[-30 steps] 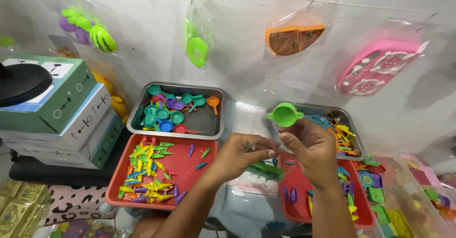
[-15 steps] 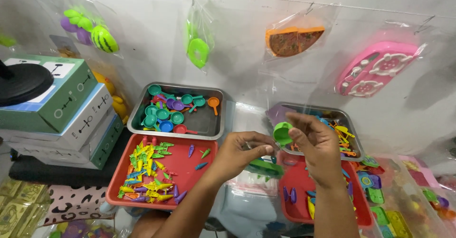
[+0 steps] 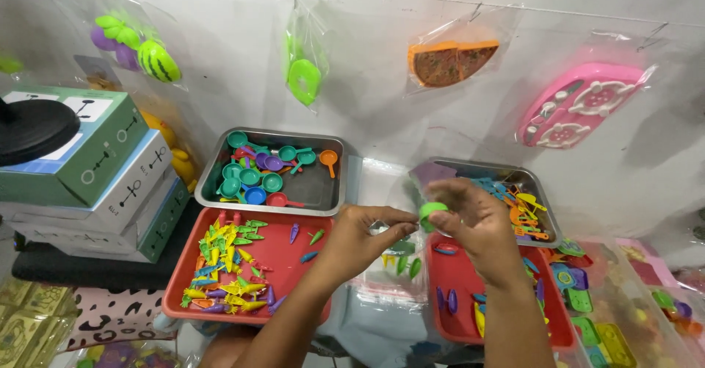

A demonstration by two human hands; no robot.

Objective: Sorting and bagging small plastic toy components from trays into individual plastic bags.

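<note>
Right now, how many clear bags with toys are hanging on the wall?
4, maybe more out of frame: a fruit toy bag at left, a green toy bag, an orange pizza-toy bag, and a pink stove-toy bag at right.

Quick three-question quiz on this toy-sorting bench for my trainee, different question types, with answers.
1. True or false: the right hand holds a small green toy cup.
2. Which tray holds the toy pans? A) metal tray B) red tray
3. Fill in: the pink toy stove hangs in a clear ____.

Key: 1 true; 2 A; 3 bag. The left hand reaches toward the cup.
</note>
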